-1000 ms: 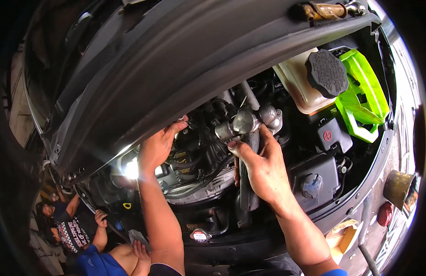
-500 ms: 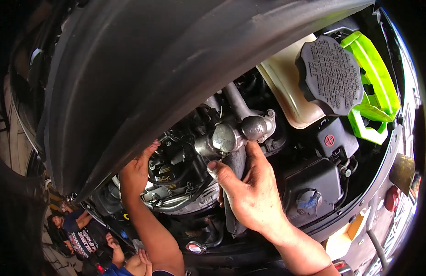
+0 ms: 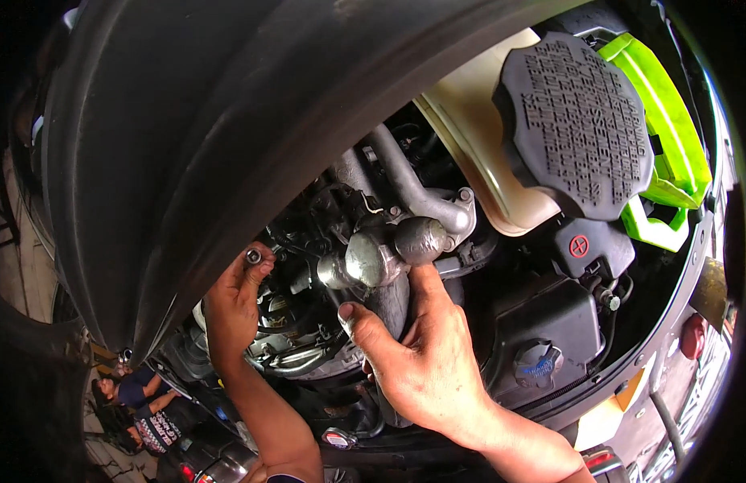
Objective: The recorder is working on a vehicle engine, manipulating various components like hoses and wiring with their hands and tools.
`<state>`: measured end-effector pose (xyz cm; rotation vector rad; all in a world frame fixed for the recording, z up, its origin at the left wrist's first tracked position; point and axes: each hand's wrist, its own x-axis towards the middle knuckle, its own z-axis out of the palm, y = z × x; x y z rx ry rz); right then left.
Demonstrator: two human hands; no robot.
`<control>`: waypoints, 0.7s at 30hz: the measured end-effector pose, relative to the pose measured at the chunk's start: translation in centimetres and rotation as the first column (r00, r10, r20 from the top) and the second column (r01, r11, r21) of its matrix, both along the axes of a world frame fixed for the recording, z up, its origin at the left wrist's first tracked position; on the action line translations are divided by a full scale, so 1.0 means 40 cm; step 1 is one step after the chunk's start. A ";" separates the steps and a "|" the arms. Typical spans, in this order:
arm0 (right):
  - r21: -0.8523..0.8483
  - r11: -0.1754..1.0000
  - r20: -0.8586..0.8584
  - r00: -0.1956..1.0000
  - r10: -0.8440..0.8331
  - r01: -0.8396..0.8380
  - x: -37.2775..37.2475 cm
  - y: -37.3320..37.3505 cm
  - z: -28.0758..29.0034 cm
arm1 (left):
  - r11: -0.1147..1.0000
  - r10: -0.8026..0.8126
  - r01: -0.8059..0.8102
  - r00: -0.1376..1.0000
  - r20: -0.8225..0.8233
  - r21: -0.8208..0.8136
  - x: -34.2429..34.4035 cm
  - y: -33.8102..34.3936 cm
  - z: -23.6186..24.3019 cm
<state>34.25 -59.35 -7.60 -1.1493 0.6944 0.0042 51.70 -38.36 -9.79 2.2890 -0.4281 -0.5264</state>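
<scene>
A ball-peen hammer (image 3: 371,259) with a worn steel head is gripped in my right hand (image 3: 433,366) above the engine bay. My index finger reaches up to the rounded peen, and my thumb lies along the left of the dark handle. To the left, my left hand (image 3: 232,310) pinches what looks like a small metal socket (image 3: 253,256), its round hollow end showing between thumb and fingers. That hand sits over the engine (image 3: 288,354), close under the hood's edge. The rest of the piece in it is hidden by the fingers.
The dark hood (image 3: 228,121) hangs low across the upper left. Right of the hammer are a cream reservoir with a large grey cap (image 3: 574,125), a bright green plastic piece (image 3: 667,121) and a black tank with a blue cap (image 3: 539,362). A person (image 3: 140,394) is at the lower left.
The socket end has come into sight in my left hand. In the picture the hammer and my right hand have shifted left and slightly down. The reservoir cap looks larger.
</scene>
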 end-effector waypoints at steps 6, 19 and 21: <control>0.017 1.000 0.002 1.000 -0.003 0.003 -0.002 0.002 -0.003 | 0.998 -0.009 0.008 1.000 0.022 0.061 -0.003 -0.007 0.007; -0.017 0.997 0.079 0.994 -0.073 0.075 -0.004 0.013 -0.018 | 0.986 -0.001 -0.013 0.996 0.086 0.168 -0.018 -0.028 0.009; -0.022 0.997 0.079 0.995 -0.066 0.068 0.000 0.017 -0.015 | 0.988 -0.001 -0.017 0.993 0.117 0.151 -0.016 -0.013 -0.006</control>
